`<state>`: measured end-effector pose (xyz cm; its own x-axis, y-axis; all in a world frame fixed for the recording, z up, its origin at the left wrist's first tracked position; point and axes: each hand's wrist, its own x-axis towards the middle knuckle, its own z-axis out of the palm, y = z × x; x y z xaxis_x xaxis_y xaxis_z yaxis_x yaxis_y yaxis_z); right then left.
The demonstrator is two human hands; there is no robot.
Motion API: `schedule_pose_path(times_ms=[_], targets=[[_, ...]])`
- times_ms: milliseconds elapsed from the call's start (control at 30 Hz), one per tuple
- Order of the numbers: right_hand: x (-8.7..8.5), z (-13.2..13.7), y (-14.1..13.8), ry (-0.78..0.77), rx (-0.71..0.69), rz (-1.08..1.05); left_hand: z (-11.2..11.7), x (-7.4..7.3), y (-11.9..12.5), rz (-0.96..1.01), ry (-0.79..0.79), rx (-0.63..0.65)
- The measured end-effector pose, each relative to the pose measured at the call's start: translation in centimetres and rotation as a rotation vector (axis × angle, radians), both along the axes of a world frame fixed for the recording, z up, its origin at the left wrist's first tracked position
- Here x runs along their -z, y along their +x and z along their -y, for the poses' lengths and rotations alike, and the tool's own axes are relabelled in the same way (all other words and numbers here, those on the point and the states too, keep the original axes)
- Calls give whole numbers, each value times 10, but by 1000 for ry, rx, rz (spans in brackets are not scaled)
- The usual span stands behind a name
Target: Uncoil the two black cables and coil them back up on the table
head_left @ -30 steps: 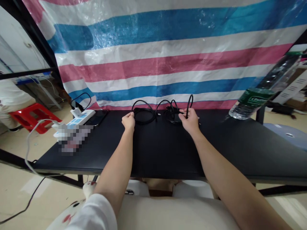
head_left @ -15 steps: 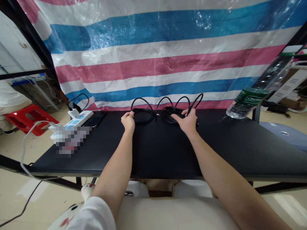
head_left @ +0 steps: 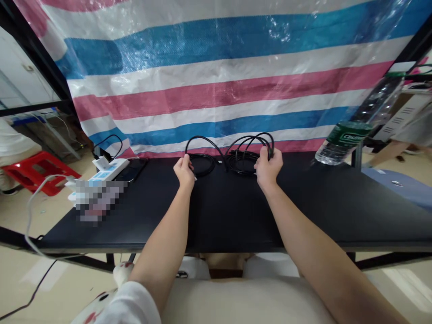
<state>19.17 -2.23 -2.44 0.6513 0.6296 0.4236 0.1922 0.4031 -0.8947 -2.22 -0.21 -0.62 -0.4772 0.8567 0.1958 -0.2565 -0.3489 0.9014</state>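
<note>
A long black cable [head_left: 206, 137] arches between my hands above the dark table. My left hand [head_left: 184, 172] pinches one stretch of it, and a small pale tip shows just below the fingers. In my right hand [head_left: 269, 165] the fingers are wrapped round several loops of the same cable, which stand up to the left of the fist. Behind and between the hands, more of the cable lies in two loose coils on the tabletop, the left one beside my left fingers and the right one partly behind my right hand.
A white power strip [head_left: 111, 171] with plugs and a black phone [head_left: 137, 170] lie at the left. A tilted plastic water bottle [head_left: 349, 135] stands at the back right. A striped plastic sheet [head_left: 216, 81] hangs behind the black table [head_left: 232, 216]. A red stool [head_left: 40, 173] stands far left.
My right hand has closed its spread thumb round the cable, and its loops are now gathered together. My left hand has turned slightly, showing the pale tip.
</note>
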Motion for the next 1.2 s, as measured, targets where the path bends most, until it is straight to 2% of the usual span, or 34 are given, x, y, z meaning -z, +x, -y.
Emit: schedule_pose_path(times_ms=[167, 233, 367, 467, 533, 600, 700, 833, 933, 1000, 1067, 1133, 1200], targets=[[-3, 6, -26, 3, -207, -74, 15, 10, 27, -345, 30, 145], [-4, 9, -34, -1, -311, -81, 20, 11, 31, -465, 15, 137], [-1, 12, -40, 44, -476, -79, 23, 6, 28, -585, -75, 28], [1, 11, -39, -6, -448, -1, 21, 4, 25, -599, -110, -39], [1, 11, -38, -66, -393, 25, 20, 5, 25, -562, -108, -33], [0, 11, -38, -83, -401, -50, 18, 8, 26, -497, -112, 19], [-4, 16, -39, -42, -553, -256, 15, 13, 29, -433, -120, 161], [-9, 23, -37, -21, -790, -407, 14, 15, 28, -511, -153, 404], [-9, 25, -36, -43, -873, -456, 15, 14, 26, -591, -225, 489], [-7, 23, -36, -58, -874, -467, 16, 13, 28, -561, -215, 494], [-3, 20, -36, -60, -819, -442, 17, 12, 31, -430, -195, 555], [3, 15, -36, -78, -673, -349, 18, 10, 34, -241, -211, 643], [8, 12, -37, -127, -474, -142, 18, 8, 35, -57, -238, 646]])
